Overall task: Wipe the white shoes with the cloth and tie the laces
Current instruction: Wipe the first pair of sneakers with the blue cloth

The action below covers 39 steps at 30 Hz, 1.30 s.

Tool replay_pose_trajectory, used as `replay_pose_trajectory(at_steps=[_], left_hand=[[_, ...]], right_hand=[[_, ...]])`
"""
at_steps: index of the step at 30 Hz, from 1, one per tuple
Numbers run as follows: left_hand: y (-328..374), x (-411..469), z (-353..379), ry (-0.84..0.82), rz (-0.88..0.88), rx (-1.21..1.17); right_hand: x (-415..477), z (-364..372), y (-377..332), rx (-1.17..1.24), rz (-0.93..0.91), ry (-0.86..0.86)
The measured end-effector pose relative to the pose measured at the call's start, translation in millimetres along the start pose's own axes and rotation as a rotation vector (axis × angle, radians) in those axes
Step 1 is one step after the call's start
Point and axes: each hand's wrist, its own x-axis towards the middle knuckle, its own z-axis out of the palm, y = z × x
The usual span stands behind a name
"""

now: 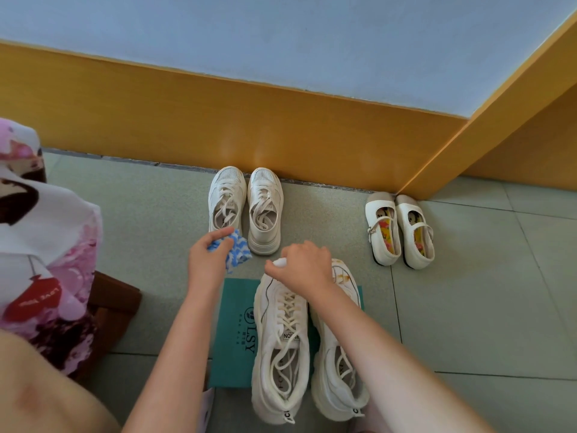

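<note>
Two chunky white sneakers stand side by side on a teal box lid (pixel 234 339), toes pointing away from me. The left sneaker (pixel 281 348) has loose cream laces. My forearm partly covers the right sneaker (pixel 337 370), whose toe shows yellowish stains. My left hand (pixel 207 256) grips a bunched blue-and-white cloth (pixel 239 250) just beyond the lid. My right hand (pixel 304 267) is curled over the toe of the left sneaker, fingers bent down onto its white tip.
A second pair of white lace-up sneakers (pixel 245 207) stands against the yellow baseboard. White strap shoes (pixel 401 229) sit at the corner on the right. A patterned pink fabric (pixel 40 245) over a dark wooden stool is at my left. Grey-green floor tiles surround everything.
</note>
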Motion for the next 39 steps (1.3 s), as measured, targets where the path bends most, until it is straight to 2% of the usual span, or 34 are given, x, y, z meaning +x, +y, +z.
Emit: replay_pose_trajectory(at_steps=[4,8,10,12,16,19,21,23,28,32,39], left_hand=[[1,1,-3,0.008,-0.003,0.003],[2,1,-3,0.008,-0.005,0.006],[2,0,-2,0.007,-0.003,0.01],[2,0,-2,0.005,-0.006,0.01],[3,-1,-3,0.003,-0.021,-0.017],[4,-2,-3,-0.007,-0.023,-0.018],[4,-2,-2,-0.011,-0.019,-0.013],[4,-3,-3,-0.008,-0.02,-0.007],[6,-5,-4,-0.008,-0.023,-0.018],[9,-8,-2,-0.017,-0.017,-0.012],[13,-12,-4,-0.024,-0.008,-0.015]], right_hand=[[4,-2,1,0.102,0.084,0.065],[5,-13,11,0.297,0.139,-0.031],[5,-13,10,0.219,0.115,-0.053],[5,-11,9,0.164,0.125,-0.005],[1,-9,18,0.327,0.165,0.039],[-4,-9,18,0.262,0.15,-0.019],[-7,-7,16,0.23,0.164,0.027],[-9,-5,19,0.312,0.184,0.056],[-17,-11,34,0.701,0.243,-0.027],[-24,-22,33,0.966,0.25,-0.023],[-34,-28,31,0.999,0.197,0.061]])
